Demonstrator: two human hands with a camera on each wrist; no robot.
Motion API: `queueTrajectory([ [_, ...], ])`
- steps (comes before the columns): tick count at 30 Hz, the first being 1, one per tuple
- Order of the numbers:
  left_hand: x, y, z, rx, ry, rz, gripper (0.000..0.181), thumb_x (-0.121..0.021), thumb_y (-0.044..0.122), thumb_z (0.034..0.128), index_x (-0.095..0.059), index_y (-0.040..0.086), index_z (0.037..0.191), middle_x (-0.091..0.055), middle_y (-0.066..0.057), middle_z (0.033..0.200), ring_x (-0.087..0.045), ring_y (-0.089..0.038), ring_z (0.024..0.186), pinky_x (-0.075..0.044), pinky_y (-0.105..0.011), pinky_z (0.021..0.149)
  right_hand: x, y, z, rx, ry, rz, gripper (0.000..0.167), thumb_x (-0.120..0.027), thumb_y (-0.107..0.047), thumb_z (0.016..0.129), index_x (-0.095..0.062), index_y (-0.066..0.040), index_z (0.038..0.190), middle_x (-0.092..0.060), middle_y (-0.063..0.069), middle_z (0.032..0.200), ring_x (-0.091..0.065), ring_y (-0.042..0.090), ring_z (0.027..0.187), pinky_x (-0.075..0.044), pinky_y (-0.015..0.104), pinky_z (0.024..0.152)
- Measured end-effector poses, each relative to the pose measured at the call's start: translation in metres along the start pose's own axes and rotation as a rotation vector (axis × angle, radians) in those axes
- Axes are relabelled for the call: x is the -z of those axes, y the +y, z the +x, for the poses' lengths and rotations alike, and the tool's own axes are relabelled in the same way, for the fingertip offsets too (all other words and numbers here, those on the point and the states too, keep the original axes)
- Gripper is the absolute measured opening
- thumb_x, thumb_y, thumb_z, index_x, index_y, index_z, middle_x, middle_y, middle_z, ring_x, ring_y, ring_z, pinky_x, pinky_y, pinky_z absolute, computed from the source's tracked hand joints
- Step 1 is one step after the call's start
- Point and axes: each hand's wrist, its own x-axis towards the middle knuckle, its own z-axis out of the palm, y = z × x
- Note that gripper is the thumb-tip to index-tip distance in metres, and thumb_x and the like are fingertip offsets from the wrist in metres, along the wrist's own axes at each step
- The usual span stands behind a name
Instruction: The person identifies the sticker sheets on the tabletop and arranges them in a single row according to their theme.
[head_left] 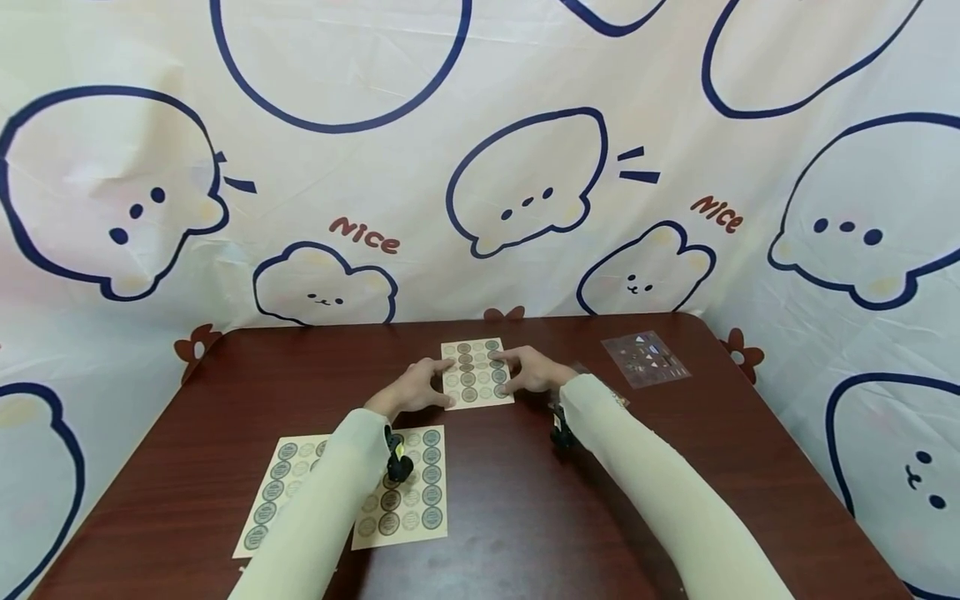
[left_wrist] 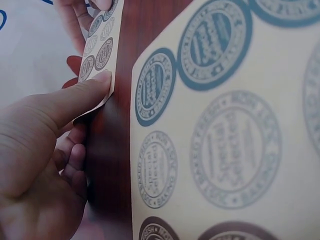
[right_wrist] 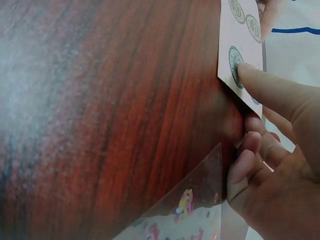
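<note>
Bimanually | left hand [head_left: 415, 387] and right hand [head_left: 534, 371] pinch opposite sides of the label sheet [head_left: 476, 375], each grip thumb-on-top | sheet near the surface's [head_left: 517, 475] far edge, mid-width | paired hold presumably keeps it square and unbent

Looked like an improvised tabletop corner, curtained off by a printed cloth [head_left: 420, 183]; could not tell whether within a home or a studio. Saw creases and soft folds in the cloth across the upper frame, hung behind the table [head_left: 510, 467] and down both sides. Read the red word "Nice" [head_left: 365, 236] left of centre and again right of centre; logged blue-outlined cartoon animals [head_left: 525, 183] and reddish-brown flowers [head_left: 735, 340] along the table's edge. Recorded dark reddish wood grain on the table, lower centre.
</note>
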Motion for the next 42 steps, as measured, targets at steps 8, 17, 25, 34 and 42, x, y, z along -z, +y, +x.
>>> queueTrajectory([
  [8, 0.001, 0.000, -0.004, -0.001, 0.018, -0.032, 0.078, -0.080, 0.011, 0.0866, -0.041, 0.007, 0.155, -0.056, -0.018, 0.141, -0.049, -0.033, 0.134, -0.038, -0.049, 0.116, -0.002, 0.000, 0.000, 0.019, -0.002, 0.015, 0.069, -0.077, -0.008, 0.088, -0.049, -0.014, 0.151, -0.063, 0.010, 0.114, -0.056, 0.019, 0.103, -0.046, 0.032, 0.097],
  [17, 0.002, 0.003, -0.005, -0.014, 0.065, -0.081, 0.073, -0.076, 0.010, 0.0893, -0.041, 0.002, 0.153, -0.064, -0.017, 0.132, -0.058, -0.030, 0.120, -0.046, -0.045, 0.106, 0.000, -0.006, 0.001, 0.048, 0.013, 0.002, 0.069, -0.080, -0.010, 0.086, -0.051, -0.012, 0.149, -0.063, 0.008, 0.105, -0.055, 0.017, 0.095, -0.044, 0.029, 0.091],
  [25, 0.002, 0.005, -0.010, 0.012, 0.116, -0.112, 0.070, -0.075, 0.014, 0.0908, -0.043, 0.005, 0.153, -0.062, -0.015, 0.127, -0.056, -0.024, 0.104, -0.048, -0.035, 0.083, 0.003, -0.013, -0.004, 0.062, 0.040, 0.008, 0.068, -0.080, -0.010, 0.086, -0.052, -0.013, 0.148, -0.064, 0.008, 0.107, -0.054, 0.017, 0.095, -0.044, 0.029, 0.086],
  [34, 0.003, 0.020, -0.016, -0.007, 0.202, -0.074, 0.056, -0.069, 0.019, 0.0956, -0.052, 0.004, 0.147, -0.064, -0.016, 0.121, -0.058, -0.026, 0.104, -0.048, -0.041, 0.087, 0.007, -0.012, -0.014, 0.104, 0.090, -0.009, 0.064, -0.079, -0.010, 0.088, -0.054, -0.009, 0.147, -0.063, 0.011, 0.116, -0.052, 0.020, 0.099, -0.041, 0.030, 0.084],
  [42, 0.002, 0.024, -0.023, -0.037, 0.235, -0.041, 0.056, -0.073, 0.018, 0.0928, -0.055, 0.005, 0.144, -0.063, -0.010, 0.108, -0.057, -0.021, 0.093, -0.048, -0.037, 0.082, 0.009, -0.010, -0.018, 0.106, 0.114, 0.024, 0.061, -0.078, -0.009, 0.087, -0.057, -0.013, 0.144, -0.062, 0.012, 0.125, -0.056, 0.021, 0.099, -0.048, 0.029, 0.080],
])
